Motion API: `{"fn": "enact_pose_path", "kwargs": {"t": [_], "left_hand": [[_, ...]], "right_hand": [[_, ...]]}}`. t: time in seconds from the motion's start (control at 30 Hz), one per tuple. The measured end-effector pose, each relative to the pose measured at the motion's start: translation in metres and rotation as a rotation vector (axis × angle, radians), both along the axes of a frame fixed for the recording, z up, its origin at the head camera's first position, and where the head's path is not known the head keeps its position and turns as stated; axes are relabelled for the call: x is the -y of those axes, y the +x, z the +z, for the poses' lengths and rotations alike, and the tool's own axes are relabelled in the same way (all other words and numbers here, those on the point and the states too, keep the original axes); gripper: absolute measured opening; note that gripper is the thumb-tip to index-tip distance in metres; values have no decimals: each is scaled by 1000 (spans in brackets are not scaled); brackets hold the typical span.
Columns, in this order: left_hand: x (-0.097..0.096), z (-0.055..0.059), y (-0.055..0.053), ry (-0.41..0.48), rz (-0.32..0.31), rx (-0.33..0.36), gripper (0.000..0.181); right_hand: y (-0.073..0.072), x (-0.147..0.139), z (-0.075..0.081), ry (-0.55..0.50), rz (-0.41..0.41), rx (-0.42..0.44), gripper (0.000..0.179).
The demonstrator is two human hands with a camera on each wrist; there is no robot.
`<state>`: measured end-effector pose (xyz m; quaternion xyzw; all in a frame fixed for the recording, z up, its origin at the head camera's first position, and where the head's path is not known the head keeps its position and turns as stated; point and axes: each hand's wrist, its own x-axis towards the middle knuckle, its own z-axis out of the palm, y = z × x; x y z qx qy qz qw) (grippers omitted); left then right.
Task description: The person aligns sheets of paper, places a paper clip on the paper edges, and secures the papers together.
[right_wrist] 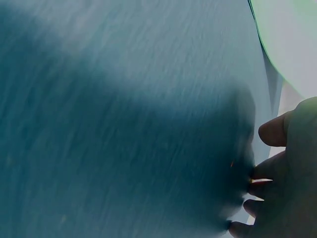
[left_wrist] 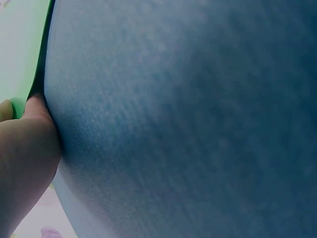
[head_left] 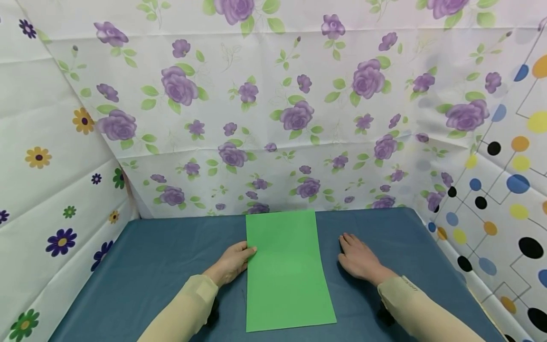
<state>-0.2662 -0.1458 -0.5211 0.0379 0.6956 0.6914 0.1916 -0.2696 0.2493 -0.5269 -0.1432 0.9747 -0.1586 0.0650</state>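
A green sheet of paper (head_left: 284,275) lies lengthwise on the blue-covered table, its far end close to the back edge. My left hand (head_left: 232,262) pinches its left edge, thumb on top and fingers underneath. In the left wrist view the paper (left_wrist: 22,44) lifts a little off the cloth where the thumb and fingers (left_wrist: 35,106) hold it. Off the paper's right side, my right hand (head_left: 358,256) is palm down over the cloth with fingers extended, apart from the sheet. The right wrist view shows its fingers (right_wrist: 265,186) spread above their shadow.
Blue cloth (head_left: 179,247) covers the table. Behind it hangs a white curtain with purple roses (head_left: 297,115). A flowered white cloth (head_left: 38,190) borders the left side, and a cloth with coloured dots (head_left: 519,209) borders the right.
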Motion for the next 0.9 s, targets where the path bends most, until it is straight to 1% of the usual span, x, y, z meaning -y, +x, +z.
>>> {"fn": "enact_pose_path", "kwargs": {"t": [0.27,0.4,0.63,0.77,0.9], "left_hand": [[0,-1,0,2,5,5,41],[1,-2,0,9,-1,11,40],[1,-3,0,11,-2,3,41],[1,-2,-1,7,8,7,42],[-1,-1,0,0,19,8,42]], "right_hand": [[3,12,6,-18,13,3,56],[0,10,7,-40,-7,-33,53],[-15,0,11,-69,-58,-133,40],[-26,-5,12,-88,-88,-155,29],[-36,-9,13,-122,-80,-147,20]]}}
